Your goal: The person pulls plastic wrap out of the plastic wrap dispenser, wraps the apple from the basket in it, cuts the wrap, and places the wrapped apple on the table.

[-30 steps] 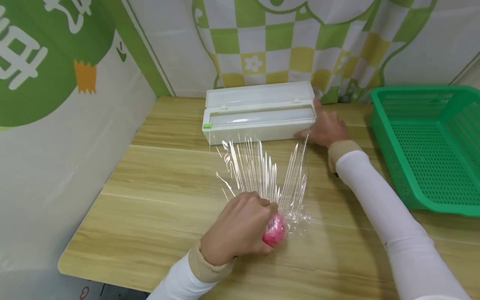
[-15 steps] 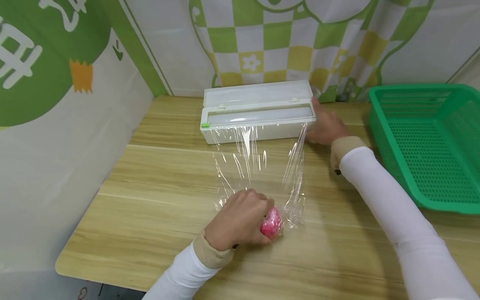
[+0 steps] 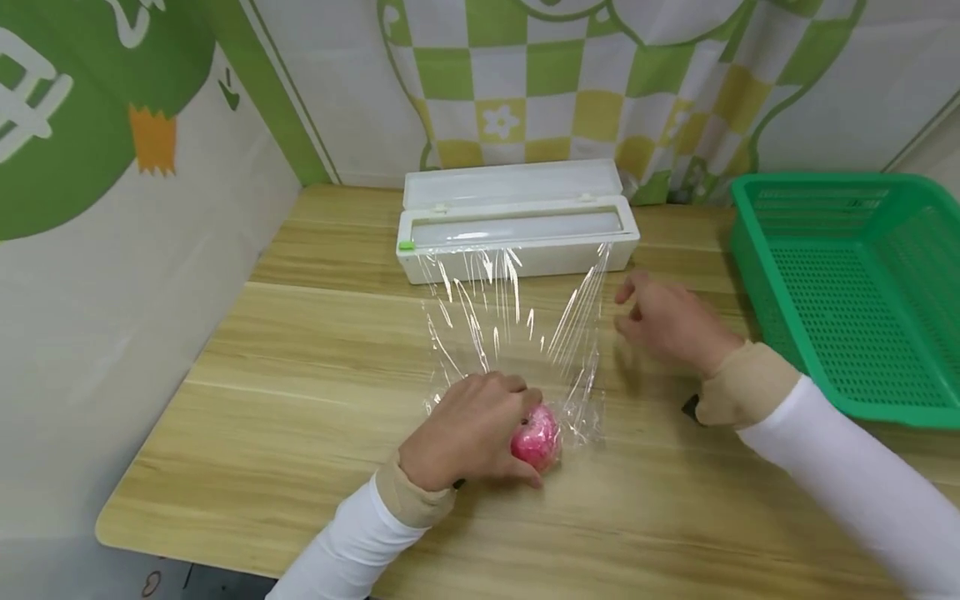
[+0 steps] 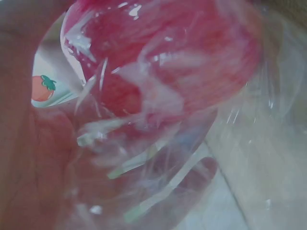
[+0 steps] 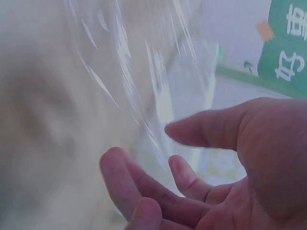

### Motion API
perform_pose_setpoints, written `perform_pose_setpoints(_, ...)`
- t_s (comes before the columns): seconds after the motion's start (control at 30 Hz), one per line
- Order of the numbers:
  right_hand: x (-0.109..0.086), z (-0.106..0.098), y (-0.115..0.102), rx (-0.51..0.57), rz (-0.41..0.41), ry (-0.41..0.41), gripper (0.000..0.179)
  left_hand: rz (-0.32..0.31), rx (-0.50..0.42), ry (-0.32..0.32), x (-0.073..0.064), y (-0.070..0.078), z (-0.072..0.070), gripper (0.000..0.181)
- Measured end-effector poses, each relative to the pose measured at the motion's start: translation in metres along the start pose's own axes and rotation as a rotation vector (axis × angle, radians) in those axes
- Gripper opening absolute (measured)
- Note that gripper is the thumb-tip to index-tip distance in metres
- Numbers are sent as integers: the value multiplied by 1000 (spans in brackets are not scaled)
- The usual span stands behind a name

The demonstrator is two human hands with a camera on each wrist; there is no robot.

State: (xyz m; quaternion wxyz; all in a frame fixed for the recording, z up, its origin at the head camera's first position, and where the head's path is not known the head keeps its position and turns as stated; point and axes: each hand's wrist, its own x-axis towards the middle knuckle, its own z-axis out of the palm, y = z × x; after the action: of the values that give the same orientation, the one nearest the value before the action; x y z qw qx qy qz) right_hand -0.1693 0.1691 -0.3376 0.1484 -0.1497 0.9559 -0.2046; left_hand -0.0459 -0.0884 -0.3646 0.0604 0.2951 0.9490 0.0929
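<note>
My left hand (image 3: pixel 468 429) grips a pink-red apple (image 3: pixel 538 437) low over the wooden table, and clear film covers its skin. In the left wrist view the apple (image 4: pixel 168 57) shows close up, with crinkled film and fingers behind it. A sheet of cling film (image 3: pixel 510 321) stretches from the apple back to a white cling film dispenser (image 3: pixel 525 260) with its lid raised and a roll inside. To the right of the film, my right hand (image 3: pixel 675 325) hovers with loosely bent fingers, holding nothing. Its thumb and fingers stand apart beside the film (image 5: pixel 124 62) in the right wrist view.
A green plastic basket (image 3: pixel 795 329) stands on the right of the table (image 3: pixel 300 442). Behind the dispenser hangs a green, yellow and white checked cloth (image 3: pixel 555 75). A printed white wall panel (image 3: pixel 180 275) borders the table on the left.
My right hand has let go of the dispenser's right end and drawn back toward me. The film now comes down over the dispenser's front edge. My left hand keeps its grip on the apple.
</note>
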Motion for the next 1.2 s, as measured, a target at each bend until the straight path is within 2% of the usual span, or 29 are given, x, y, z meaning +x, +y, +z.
perform_pose_setpoints(0.07, -12, 14, 3, 60, -24, -75, 32, 6, 4, 12, 0, -1, 1, 75)
perform_pose_setpoints(0.13, -19, 28, 8, 132, -47, -116, 31, 12, 7, 20, 0, -2, 2, 74)
perform_pose_setpoints(0.27, -23, 51, 13, 287, -85, -135, 29, 15, 17, 29, -1, -3, 3, 74)
perform_pose_setpoints(0.37, -23, 59, 17, 358, -74, -128, 26, 10, 11, 34, -1, -3, 3, 73)
perform_pose_setpoints(0.5, -32, 57, 29, 417, -70, -136, 23, 12, -10, 36, 0, -4, 3, 68)
perform_pose_setpoints(0.7, -48, 49, 47, 418, -82, -172, 13, -8, -28, 7, 2, -5, 1, 70)
perform_pose_setpoints(0.77, -52, 44, 47, 343, -72, -137, 12, -24, -47, -4, 2, -5, 0, 73)
perform_pose_setpoints(0.83, -57, 41, 41, 265, -101, -60, 13, -33, -69, -6, 2, -5, 0, 77)
perform_pose_setpoints(0.87, -59, 41, 36, 217, -153, -1, 14, -35, -79, -4, 2, -6, 0, 78)
perform_pose_setpoints(0.93, -63, 44, 22, 129, -320, 138, 19, -34, -94, 3, 2, -7, 0, 79)
perform_pose_setpoints(1.03, -69, 57, 0, 11, -650, 311, 34, -22, -100, 16, 2, -10, 0, 80)
perform_pose_setpoints(1.1, -71, 68, -10, -71, -829, 372, 47, -20, -106, 26, 3, -11, 1, 81)
perform_pose_setpoints(1.2, -71, 82, -20, -177, -939, 420, 61, -22, -101, 43, 4, -11, 2, 92)
